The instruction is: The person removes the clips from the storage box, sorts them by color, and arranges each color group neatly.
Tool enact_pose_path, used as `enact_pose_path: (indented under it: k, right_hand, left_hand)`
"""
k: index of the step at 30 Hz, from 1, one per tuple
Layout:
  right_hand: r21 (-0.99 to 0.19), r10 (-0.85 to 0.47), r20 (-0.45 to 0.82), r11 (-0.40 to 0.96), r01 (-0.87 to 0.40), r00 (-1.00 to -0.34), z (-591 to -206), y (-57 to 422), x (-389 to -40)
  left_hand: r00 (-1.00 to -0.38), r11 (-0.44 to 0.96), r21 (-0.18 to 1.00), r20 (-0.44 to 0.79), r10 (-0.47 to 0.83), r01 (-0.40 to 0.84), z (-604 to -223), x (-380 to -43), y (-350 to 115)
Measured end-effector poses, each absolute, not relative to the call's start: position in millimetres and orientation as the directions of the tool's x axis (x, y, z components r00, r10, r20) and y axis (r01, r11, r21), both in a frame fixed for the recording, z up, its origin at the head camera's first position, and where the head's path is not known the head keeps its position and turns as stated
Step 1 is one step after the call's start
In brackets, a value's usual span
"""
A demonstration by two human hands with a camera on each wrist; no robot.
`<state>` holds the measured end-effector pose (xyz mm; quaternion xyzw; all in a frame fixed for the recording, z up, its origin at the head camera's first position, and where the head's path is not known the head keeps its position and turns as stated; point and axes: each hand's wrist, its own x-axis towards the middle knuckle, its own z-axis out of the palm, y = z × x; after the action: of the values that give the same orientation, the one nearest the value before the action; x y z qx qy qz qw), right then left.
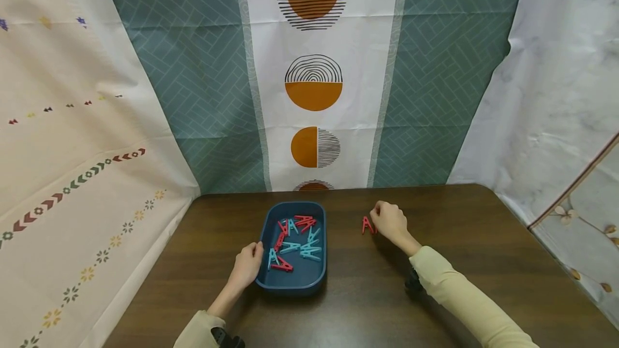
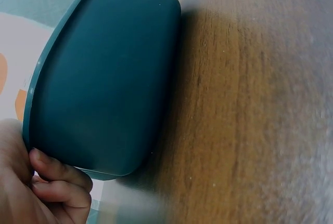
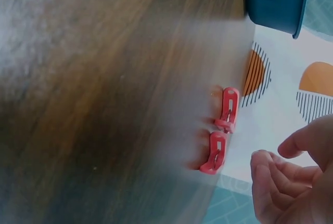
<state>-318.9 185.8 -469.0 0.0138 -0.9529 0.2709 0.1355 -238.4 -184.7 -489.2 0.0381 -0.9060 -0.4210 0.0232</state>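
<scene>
A dark blue plastic bin [image 1: 301,282] stands on the table, with several red clothespins [image 1: 283,266] and light blue clothespins [image 1: 290,247] lying loose inside. My left hand [image 1: 249,264] grips the bin's left rim, its thumb and curled fingers on either side of the edge in the left wrist view. To the right of the bin, two red clothespins [image 3: 227,108] stand close together on the tabletop. My right hand [image 1: 389,222] hovers beside them, partly covering one in the head view. Its thumb and bent fingers [image 3: 263,169] are apart, with nothing between them.
The brown wood table [image 1: 348,305] has rounded far corners. A patterned cloth [image 1: 314,42] hangs right behind its back edge, and light cloths [image 1: 72,176] hang along both sides. Each wrist bears a dark strapped device [image 1: 412,281].
</scene>
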Motion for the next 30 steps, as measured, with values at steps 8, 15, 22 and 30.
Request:
enact_pose_path:
  k: [8, 15, 22, 30]
  right_hand:
    - [-0.525, 0.032, 0.264, 0.843, -0.116, -0.964, -466.6, 178.3, -318.8]
    - [-0.534, 0.019, 0.274, 0.835, -0.135, -0.961, -464.2, 170.8, -315.9]
    - [-0.535, -0.006, 0.312, 0.825, -0.181, -0.95, -460.7, 163.4, -312.9]
    - [-0.562, -0.047, 0.311, 0.796, -0.224, -0.949, -457.0, 155.1, -309.3]
  left_hand:
    - [-0.996, 0.639, 0.768, 0.013, -0.086, -0.045, -489.5, -239.0, -185.0]
    - [-0.996, 0.644, 0.764, 0.015, -0.084, -0.043, -489.4, -239.2, -185.8]
    - [-0.997, 0.643, 0.765, 0.011, -0.081, -0.043, -487.7, -240.1, -186.0]
    - [-0.997, 0.638, 0.768, 0.001, -0.074, -0.046, -487.9, -239.4, -186.2]
